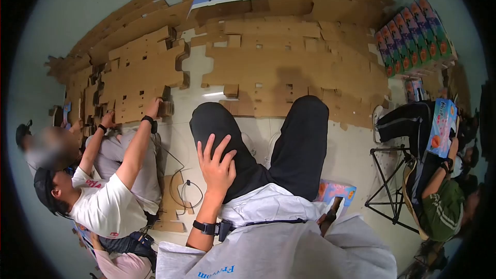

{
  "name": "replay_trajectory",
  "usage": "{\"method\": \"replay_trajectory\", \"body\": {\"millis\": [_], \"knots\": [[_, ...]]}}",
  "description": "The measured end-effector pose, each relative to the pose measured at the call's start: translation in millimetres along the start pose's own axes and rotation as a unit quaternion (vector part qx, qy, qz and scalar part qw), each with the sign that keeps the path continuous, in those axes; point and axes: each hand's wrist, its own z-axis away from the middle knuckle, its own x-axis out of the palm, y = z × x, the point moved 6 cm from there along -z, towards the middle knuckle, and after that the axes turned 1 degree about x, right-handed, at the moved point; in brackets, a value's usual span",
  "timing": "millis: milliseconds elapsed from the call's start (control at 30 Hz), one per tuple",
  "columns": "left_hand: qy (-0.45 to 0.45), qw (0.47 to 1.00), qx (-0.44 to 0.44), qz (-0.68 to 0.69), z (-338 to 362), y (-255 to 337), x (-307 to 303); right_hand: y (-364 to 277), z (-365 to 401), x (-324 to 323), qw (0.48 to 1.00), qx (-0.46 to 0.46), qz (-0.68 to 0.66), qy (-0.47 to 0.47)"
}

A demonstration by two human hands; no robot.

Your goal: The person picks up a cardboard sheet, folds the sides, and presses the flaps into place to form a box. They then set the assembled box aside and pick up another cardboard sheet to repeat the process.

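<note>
My left hand (217, 165) lies flat on my left thigh, with its fingers spread and nothing in it. A dark wrist strap with a small black device sits on that wrist. Low at my right side, in shadow, a little of my right hand (330, 212) shows beside a pink and blue printed box (336, 190) on the floor. Its fingers are too dark and covered to make out, so whether it touches the box cannot be seen. My knees, in black trousers, are bent in front of me.
Flat brown cardboard sheets (299, 67) are stacked ahead against the wall. At left, a person in a white shirt (106, 206) touches a cardboard stack (139, 93). Printed boxes (413, 41) are piled at right, near a seated person holding a box (443, 126) and a folding stool (390, 186). A cable (183, 175) lies left.
</note>
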Motion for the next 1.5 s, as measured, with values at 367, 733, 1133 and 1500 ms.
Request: {"method": "replay_trajectory", "body": {"millis": [367, 733, 1133, 1500], "knots": [[0.008, 0.999, -0.017, -0.030, -6.4, 1.8, -4.3, -120.1, -80.1, 113.3, 0.995, -0.093, 0.046, 0.004], [0.008, 0.996, -0.041, -0.083, 5.3, 12.2, -19.1, -203.9, -80.7, 368.4, 0.913, -0.223, 0.330, -0.090], [-0.006, 0.993, -0.022, -0.115, 24.7, 25.0, -26.6, -166.4, -141.9, 162.7, 0.764, -0.320, 0.542, 0.145], [-0.024, 0.991, 0.055, -0.117, 31.0, 37.9, -24.7, -100.2, -42.4, 31.5, 0.913, -0.164, 0.259, 0.268]]}}
